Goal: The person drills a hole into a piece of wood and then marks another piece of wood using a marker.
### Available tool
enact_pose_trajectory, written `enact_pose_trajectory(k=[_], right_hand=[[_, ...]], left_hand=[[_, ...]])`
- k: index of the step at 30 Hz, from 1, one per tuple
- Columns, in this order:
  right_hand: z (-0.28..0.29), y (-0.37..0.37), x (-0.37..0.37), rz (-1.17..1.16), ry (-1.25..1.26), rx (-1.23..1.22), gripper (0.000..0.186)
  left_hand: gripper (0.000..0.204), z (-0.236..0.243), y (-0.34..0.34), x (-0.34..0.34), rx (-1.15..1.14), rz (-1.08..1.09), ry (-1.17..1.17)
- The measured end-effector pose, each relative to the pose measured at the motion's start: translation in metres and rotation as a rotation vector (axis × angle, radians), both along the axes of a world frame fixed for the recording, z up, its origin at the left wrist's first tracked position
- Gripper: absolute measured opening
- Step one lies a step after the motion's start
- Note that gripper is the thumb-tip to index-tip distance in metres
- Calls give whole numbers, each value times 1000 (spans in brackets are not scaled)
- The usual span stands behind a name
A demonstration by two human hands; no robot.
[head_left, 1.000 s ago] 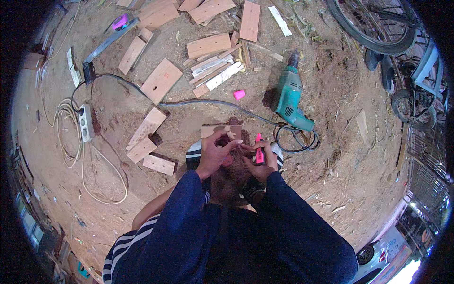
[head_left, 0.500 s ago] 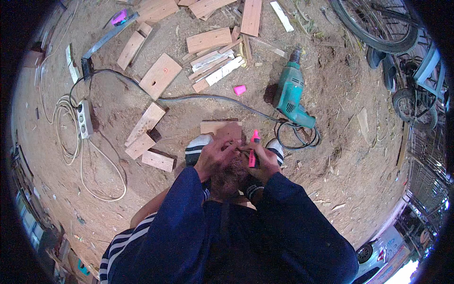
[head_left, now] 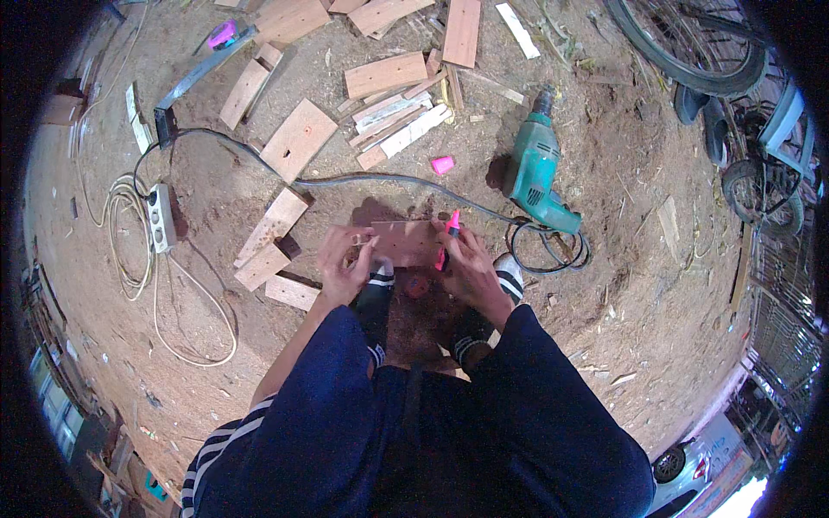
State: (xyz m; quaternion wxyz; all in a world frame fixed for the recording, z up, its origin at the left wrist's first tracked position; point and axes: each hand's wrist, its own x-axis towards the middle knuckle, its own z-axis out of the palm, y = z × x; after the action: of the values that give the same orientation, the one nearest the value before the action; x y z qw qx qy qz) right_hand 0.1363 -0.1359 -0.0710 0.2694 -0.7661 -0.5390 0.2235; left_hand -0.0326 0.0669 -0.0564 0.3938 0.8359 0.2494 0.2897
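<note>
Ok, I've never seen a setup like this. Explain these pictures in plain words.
No robot here: these are a person's bare left hand and right hand. The view comes from a wide camera worn on the head, looking down, so straight edges bend near the rim. The right hand holds a pink marker near the right end of a board. The left hand is by the board's left end; whether it holds anything is hard to tell. Around them on the dirt ground lie a green drill, a power strip, pieces of wood and a small pink piece.
</note>
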Motion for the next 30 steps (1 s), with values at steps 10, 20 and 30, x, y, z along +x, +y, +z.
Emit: enact_pose_trajectory(k=[10, 20, 30], right_hand=[[-10, 17, 0, 71, -3, 151, 60], [-22, -6, 5, -102, 7, 19, 50], [2, 16, 11, -209, 78, -25, 46]], left_hand=[[20, 15, 6, 2, -27, 105, -4], [35, -2, -13, -5, 10, -201, -112], [39, 8, -17, -4, 4, -227, -50]])
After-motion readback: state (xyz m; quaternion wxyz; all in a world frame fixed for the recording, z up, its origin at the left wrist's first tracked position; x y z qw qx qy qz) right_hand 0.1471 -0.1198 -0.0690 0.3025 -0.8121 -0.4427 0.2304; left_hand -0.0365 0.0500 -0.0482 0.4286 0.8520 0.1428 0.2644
